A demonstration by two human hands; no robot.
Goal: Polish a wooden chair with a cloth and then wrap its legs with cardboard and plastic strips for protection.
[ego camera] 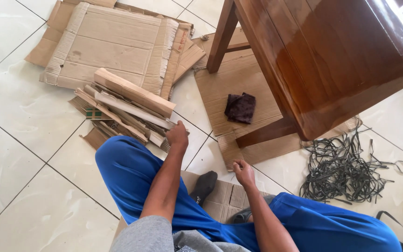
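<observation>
I sit on the tiled floor in blue trousers with dark socks. My left hand [177, 134] reaches forward and touches the near end of a pile of folded cardboard strips [126, 108], its fingers curled at the pile's edge. My right hand [244, 172] rests low near my knee, fingers loosely curled, at the edge of a flat cardboard sheet [239, 88] lying under a glossy brown wooden table [332, 56]. Whether the right hand holds anything is hidden.
A large flattened cardboard box [113, 44] lies at the back left. A dark cloth [240, 107] sits on the sheet under the table. A tangle of black straps [346, 170] lies at the right. Another cardboard piece [222, 198] is under my legs.
</observation>
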